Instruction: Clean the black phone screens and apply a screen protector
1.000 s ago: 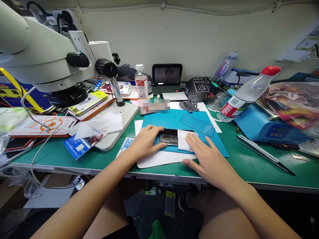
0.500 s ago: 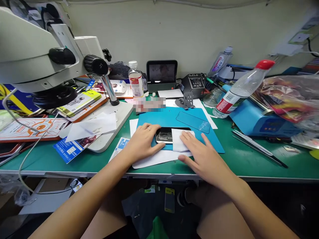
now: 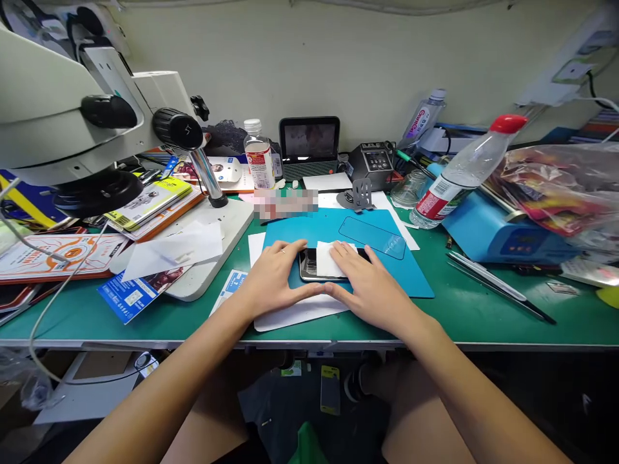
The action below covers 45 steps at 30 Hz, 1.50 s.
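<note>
A black smartphone [image 3: 310, 263] lies flat on a blue mat [image 3: 416, 280], its dark screen showing reflections. My left hand [image 3: 271, 277] grips the phone's left end, with fingers at the far edge and thumb along the near edge. Under the flattened fingers of my right hand [image 3: 370, 280], a white wiping cloth [image 3: 325, 261] is held against the screen. Both thumb tips meet at the near edge. My right hand and the cloth hide the phone's right part. A clear, black-rimmed screen protector [image 3: 372, 236] lies on the mat behind my right hand.
A microscope [image 3: 111, 129] overhangs the left side. A red-capped bottle [image 3: 454, 183] leans at the right, by a blue box-shaped device [image 3: 493, 232]. Tweezers [image 3: 498, 287] lie on the green table [image 3: 483, 322]. A small display [image 3: 309, 142] stands by the wall.
My right hand has slid the cloth leftward across the phone screen, toward my left hand. My thumbs have come together. The camera view has shifted slightly.
</note>
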{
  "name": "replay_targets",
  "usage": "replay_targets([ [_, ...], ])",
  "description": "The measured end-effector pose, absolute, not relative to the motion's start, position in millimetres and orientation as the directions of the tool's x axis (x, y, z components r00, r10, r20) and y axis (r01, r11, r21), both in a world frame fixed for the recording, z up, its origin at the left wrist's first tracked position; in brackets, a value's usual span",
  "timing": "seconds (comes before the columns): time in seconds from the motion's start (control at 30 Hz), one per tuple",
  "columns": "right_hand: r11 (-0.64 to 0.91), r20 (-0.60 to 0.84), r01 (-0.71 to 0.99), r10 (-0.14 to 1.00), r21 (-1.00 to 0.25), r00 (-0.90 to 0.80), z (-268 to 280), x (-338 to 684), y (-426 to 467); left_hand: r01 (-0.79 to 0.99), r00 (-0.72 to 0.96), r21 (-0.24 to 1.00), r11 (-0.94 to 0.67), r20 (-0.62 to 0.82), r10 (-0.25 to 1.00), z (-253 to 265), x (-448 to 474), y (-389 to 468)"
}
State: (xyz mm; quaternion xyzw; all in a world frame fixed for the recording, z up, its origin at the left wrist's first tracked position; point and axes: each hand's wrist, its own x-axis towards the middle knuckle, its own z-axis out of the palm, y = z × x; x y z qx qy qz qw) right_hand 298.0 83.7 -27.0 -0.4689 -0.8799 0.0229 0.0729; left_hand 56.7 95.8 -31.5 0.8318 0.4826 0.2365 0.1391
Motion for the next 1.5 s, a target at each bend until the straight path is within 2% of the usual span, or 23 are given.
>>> replay_targets([
  [0.2,0.593,0.117,0.799,0.804,-0.095,-0.583,-28,302,65,0.717,0.463,0.455,-0.528,0.255,0.849,-31,56,96],
  [0.37,0.580,0.088,0.809,0.814,-0.095,-0.574,-25,290,78,0.698,0.423,0.524,-0.488,0.249,0.871,-31,54,98],
  [0.6,0.584,0.123,0.807,0.810,-0.083,-0.574,-26,286,62,0.598,0.433,0.646,-0.475,0.238,0.869,-34,50,99],
  [0.73,0.590,0.077,0.804,0.807,-0.072,-0.585,-23,270,73,0.576,0.364,0.685,-0.446,0.274,0.890,-36,48,100],
  [0.87,0.599,0.126,0.800,0.797,-0.040,-0.591,-29,263,67,0.559,0.282,0.699,-0.446,0.346,0.895,-36,46,97],
  [0.97,0.573,0.157,0.819,0.812,-0.037,-0.562,-32,260,61,0.542,0.304,0.657,-0.524,0.428,0.851,-33,48,99],
  [1.07,0.562,0.116,0.824,0.825,-0.065,-0.553,-28,249,69,0.539,0.496,0.487,-0.688,0.477,0.726,-28,52,97],
  [1.13,0.571,0.085,0.818,0.821,-0.068,-0.565,-26,242,75,0.581,0.594,0.370,-0.725,0.417,0.688,-25,56,90],
  [1.2,0.573,0.072,0.818,0.819,-0.054,-0.569,-27,241,74,0.637,0.629,0.315,-0.703,0.314,0.711,-23,60,77],
  [1.33,0.619,0.125,0.785,0.781,-0.019,-0.612,-36,246,63,0.694,0.630,0.320,-0.645,0.165,0.759,-22,70,54],
  [1.5,0.628,0.100,0.777,0.777,-0.044,-0.622,-30,241,77,0.747,0.547,0.360,-0.559,0.143,0.825,-19,71,60],
])
